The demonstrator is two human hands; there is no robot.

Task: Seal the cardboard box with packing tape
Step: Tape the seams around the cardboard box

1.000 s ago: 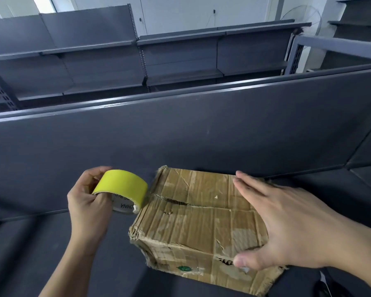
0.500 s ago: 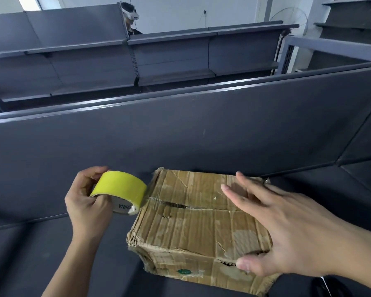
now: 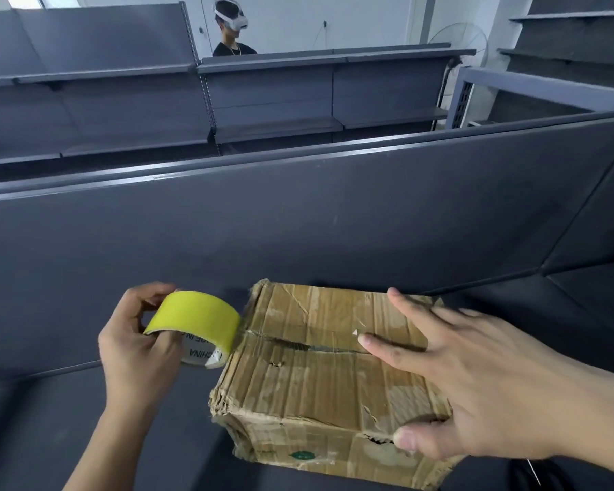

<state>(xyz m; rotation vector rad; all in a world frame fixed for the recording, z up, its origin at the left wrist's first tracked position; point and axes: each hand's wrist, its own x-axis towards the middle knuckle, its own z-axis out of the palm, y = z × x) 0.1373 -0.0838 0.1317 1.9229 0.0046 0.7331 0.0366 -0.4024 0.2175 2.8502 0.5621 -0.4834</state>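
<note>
Head view: the box (image 3: pixel 319 377) sits on a dark grey shelf (image 3: pixel 50 419) at about 5 o'clock in the frame. It is a worn brown carton with crumpled corners, a torn near edge, closed top flaps with a ragged seam gaping across the middle, and a green mark on its near face. At its 9 o'clock the left hand (image 3: pixel 135 349) grips a yellow tape roll (image 3: pixel 195 320) that touches the seam's end. The right hand (image 3: pixel 475 395) spreads straight fingers over the top, thumb on the near face.
</note>
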